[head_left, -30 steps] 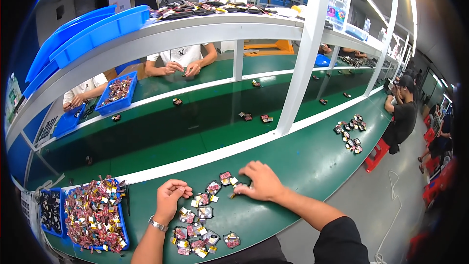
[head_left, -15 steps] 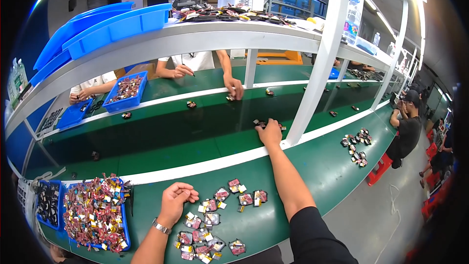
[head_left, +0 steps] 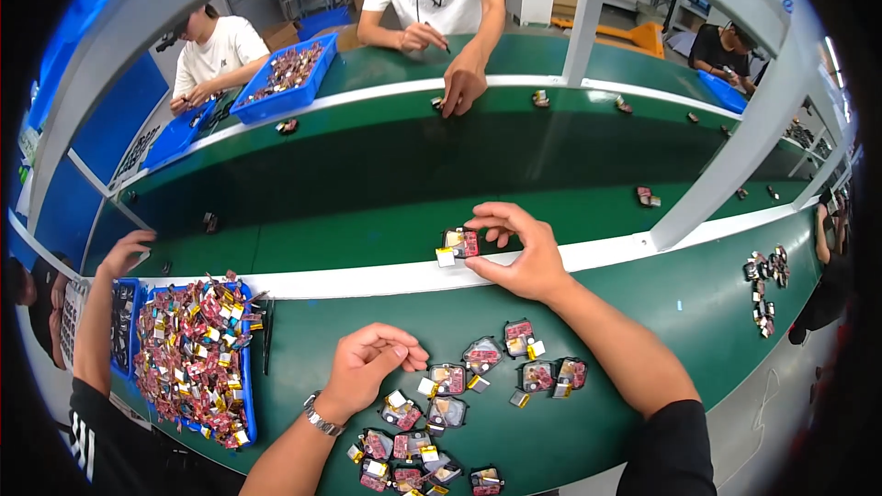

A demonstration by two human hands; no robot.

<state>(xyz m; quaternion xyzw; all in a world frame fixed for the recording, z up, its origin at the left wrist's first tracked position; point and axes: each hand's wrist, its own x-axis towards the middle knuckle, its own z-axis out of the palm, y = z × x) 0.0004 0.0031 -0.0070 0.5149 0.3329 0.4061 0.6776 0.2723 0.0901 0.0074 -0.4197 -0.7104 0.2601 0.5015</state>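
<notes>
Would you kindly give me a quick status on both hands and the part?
Right hand pinching small red part at white belt edge. Left hand loosely curled, empty, beside loose parts. Nothing blocking.

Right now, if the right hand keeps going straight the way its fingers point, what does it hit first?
The right hand points left along the white strip. First in line is the small red pouch part at its fingertips; beyond it the belt looks free, though depth is uncertain.

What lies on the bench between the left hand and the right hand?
In the head view, only bare green bench top separates left hand from right hand, which holds a small part.
</notes>
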